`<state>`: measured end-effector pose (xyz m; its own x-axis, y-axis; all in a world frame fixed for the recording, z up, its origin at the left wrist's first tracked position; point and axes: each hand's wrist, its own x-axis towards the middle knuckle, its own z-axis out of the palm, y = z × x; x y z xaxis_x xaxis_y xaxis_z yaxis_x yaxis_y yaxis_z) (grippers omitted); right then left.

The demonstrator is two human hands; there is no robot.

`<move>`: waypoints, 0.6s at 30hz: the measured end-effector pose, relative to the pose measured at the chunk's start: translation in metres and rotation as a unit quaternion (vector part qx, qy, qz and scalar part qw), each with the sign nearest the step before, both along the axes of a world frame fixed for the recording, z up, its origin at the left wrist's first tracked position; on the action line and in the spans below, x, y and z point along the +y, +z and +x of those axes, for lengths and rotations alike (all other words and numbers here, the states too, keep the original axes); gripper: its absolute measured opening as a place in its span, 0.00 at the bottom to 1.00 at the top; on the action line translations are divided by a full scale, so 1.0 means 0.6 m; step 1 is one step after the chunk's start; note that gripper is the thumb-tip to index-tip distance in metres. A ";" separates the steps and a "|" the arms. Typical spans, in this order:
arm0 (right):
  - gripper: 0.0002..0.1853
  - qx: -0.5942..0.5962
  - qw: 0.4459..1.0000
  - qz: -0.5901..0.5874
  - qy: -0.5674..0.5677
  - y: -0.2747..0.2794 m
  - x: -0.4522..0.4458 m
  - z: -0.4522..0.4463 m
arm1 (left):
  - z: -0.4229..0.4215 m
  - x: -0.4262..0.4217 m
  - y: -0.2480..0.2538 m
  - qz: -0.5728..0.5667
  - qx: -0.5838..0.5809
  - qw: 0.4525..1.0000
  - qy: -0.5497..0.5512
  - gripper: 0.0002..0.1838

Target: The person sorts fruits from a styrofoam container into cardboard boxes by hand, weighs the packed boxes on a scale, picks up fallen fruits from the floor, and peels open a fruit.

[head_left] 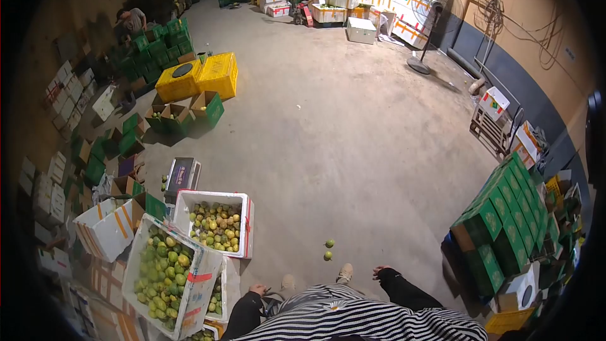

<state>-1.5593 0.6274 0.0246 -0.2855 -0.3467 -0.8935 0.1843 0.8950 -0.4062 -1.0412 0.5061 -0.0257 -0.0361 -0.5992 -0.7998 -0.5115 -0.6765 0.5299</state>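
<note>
My right hand (381,270), at the end of a black sleeve, hangs over the floor with its fingers apart and nothing in them. Left of my striped clothing, my left hand (258,289) looks loosely open beside a dark curved thing (272,304) I cannot make out. Nearest it are a white foam box (183,197) of green and yellow round fruits (216,224) and a tilted foam box (203,271) full of greener ones (165,271). Two green fruits (329,249) lie on the floor ahead of my shoes (344,273).
Green cartons (505,211) are stacked at the right. Behind the foam boxes lies a flat dark-topped device (183,173). Yellow crates (218,76) and open cartons (207,106) stand farther left. A standing fan (432,28), foam boxes (361,30) and two people (132,20) are at the back.
</note>
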 end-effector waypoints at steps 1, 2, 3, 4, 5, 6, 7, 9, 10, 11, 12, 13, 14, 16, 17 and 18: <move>0.17 -0.005 1.000 -0.008 -0.019 0.005 -0.009 0.007 | -0.003 0.002 -0.007 0.000 -0.021 0.999 -0.043 0.12; 0.16 -0.007 1.000 -0.021 0.002 0.010 -0.017 0.014 | -0.009 0.006 -0.015 0.000 -0.044 0.995 -0.086 0.13; 0.16 -0.004 0.999 -0.031 0.026 0.015 -0.024 0.019 | -0.015 0.010 -0.022 0.001 -0.066 0.989 -0.130 0.15; 0.16 -0.001 0.998 -0.041 0.048 0.017 -0.028 0.026 | -0.023 0.011 -0.019 -0.014 -0.060 0.988 -0.138 0.16; 0.17 0.001 0.996 -0.049 0.070 0.017 -0.031 0.033 | -0.030 0.013 -0.017 -0.028 -0.055 0.987 -0.146 0.17; 0.17 -0.003 0.998 -0.035 0.059 0.014 -0.036 0.040 | -0.034 0.018 -0.016 -0.040 -0.050 0.986 -0.155 0.17; 0.17 -0.005 0.997 -0.035 0.068 0.012 -0.037 0.044 | -0.034 0.022 -0.014 -0.052 -0.044 0.984 -0.162 0.18; 0.17 -0.008 0.996 -0.035 0.088 0.010 -0.038 0.049 | -0.042 0.011 -0.001 -0.031 -0.054 0.987 -0.149 0.17; 0.17 -0.013 0.995 -0.031 0.093 0.006 -0.039 0.051 | -0.049 -0.004 0.013 -0.018 -0.057 0.987 -0.149 0.17; 0.17 -0.017 0.995 -0.034 0.093 0.004 -0.044 0.051 | -0.053 -0.007 0.030 -0.004 -0.060 0.987 -0.149 0.18; 0.17 -0.022 0.995 -0.036 0.094 0.001 -0.048 0.051 | -0.048 -0.007 0.016 -0.002 -0.006 0.995 -0.098 0.16; 0.18 -0.028 0.995 -0.034 0.095 -0.002 -0.043 0.057 | -0.035 -0.011 -0.027 0.003 0.047 0.998 -0.045 0.15; 0.18 -0.002 0.980 -0.078 0.184 -0.088 -0.038 0.040 | -0.019 -0.019 -0.082 -0.075 0.062 0.994 -0.055 0.14; 0.21 -0.008 0.994 -0.050 0.096 -0.135 -0.016 0.052 | -0.052 -0.017 0.024 0.008 0.054 0.998 0.010 0.07; 0.19 -0.038 0.992 -0.076 0.095 -0.175 0.000 0.044 | -0.064 -0.015 0.044 -0.040 0.041 0.998 0.007 0.08; 0.17 0.107 0.938 -0.083 0.320 -0.107 -0.017 0.056 | -0.053 -0.002 0.019 -0.068 0.055 0.996 0.001 0.08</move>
